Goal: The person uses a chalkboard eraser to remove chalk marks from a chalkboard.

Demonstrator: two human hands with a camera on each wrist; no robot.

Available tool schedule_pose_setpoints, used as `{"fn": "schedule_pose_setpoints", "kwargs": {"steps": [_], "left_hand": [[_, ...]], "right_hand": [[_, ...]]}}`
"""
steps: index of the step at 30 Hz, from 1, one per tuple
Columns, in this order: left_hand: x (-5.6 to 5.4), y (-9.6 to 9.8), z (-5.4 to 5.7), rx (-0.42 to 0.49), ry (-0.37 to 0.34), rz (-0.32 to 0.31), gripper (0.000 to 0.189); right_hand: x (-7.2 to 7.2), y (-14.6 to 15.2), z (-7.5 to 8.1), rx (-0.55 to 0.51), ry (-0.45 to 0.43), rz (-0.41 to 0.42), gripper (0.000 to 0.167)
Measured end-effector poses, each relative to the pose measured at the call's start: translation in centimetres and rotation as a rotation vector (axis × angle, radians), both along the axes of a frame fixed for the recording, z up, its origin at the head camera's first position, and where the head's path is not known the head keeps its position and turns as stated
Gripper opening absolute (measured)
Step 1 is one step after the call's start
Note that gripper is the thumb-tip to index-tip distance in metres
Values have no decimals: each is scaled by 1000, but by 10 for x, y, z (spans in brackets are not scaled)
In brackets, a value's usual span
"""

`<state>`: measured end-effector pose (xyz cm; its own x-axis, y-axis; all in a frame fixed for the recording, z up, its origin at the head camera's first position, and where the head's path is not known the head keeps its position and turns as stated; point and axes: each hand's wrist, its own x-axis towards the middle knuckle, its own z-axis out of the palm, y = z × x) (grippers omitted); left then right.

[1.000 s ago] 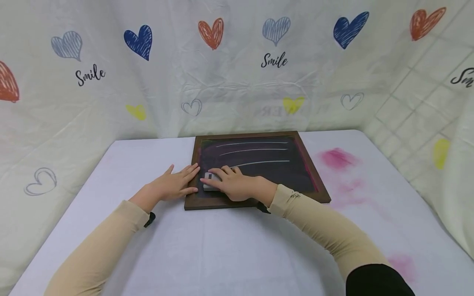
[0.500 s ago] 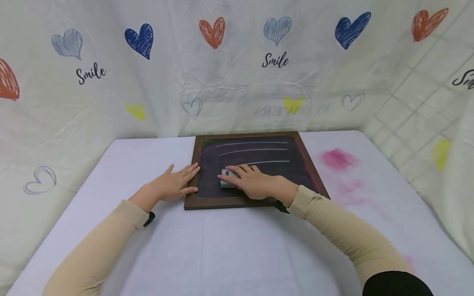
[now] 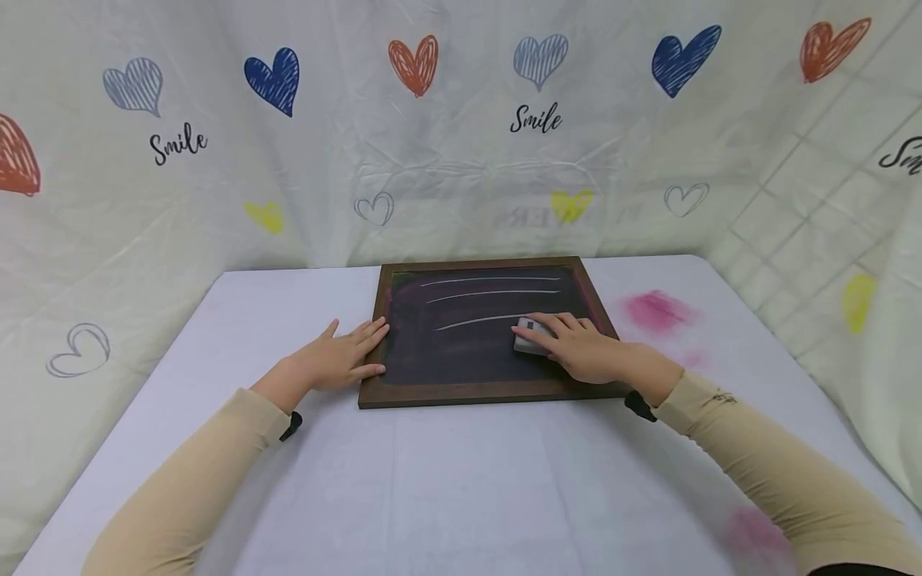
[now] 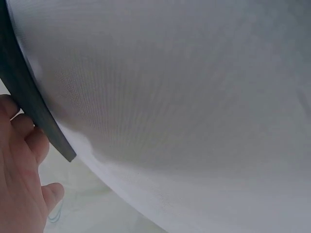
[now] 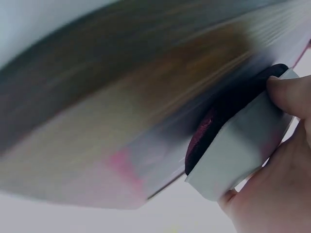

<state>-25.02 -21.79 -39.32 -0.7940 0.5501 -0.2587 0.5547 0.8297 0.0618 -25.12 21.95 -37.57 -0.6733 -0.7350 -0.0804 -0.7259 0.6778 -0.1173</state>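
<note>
A chalkboard (image 3: 446, 352) in a brown wooden frame lies on the table, with three curved white chalk lines across its upper part. My right hand (image 3: 587, 352) grips a blackboard eraser (image 3: 531, 336) on the board's right half, just under the lowest line. In the right wrist view the eraser (image 5: 238, 141) shows a pale grey body and a dark felt pad with pink dust, thumb and fingers around its sides. The left hand (image 3: 334, 356) rests with spread fingers on the left edge of the frame. Its fingertips meet the dark frame (image 4: 29, 92) in the left wrist view.
A white cloth covers the table (image 3: 461, 480), with pink smudges (image 3: 657, 310) to the right of the board. Behind and at the sides hangs a pale curtain (image 3: 461, 144) printed with hearts and the word Smile.
The right hand has slid the eraser from the board's lower left across to the right, uncovering the left end of the lowest chalk line. My left hand stays in place.
</note>
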Motion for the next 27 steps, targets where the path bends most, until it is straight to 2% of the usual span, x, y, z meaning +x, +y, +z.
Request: {"fn": "schedule_pose_setpoints", "kwargs": {"steps": [9, 15, 22, 27], "left_hand": [[0, 0, 0, 6, -7, 5, 81], [-1, 1, -2, 18, -5, 0, 82], [0, 2, -2, 18, -23, 5, 83], [1, 2, -1, 11, -10, 7, 83]], "right_hand": [[11, 44, 6, -27, 25, -30, 64], [13, 52, 5, -46, 34, -27, 65], [12, 37, 5, -41, 2, -50, 63], [5, 1, 7, 16, -25, -62, 63]]}}
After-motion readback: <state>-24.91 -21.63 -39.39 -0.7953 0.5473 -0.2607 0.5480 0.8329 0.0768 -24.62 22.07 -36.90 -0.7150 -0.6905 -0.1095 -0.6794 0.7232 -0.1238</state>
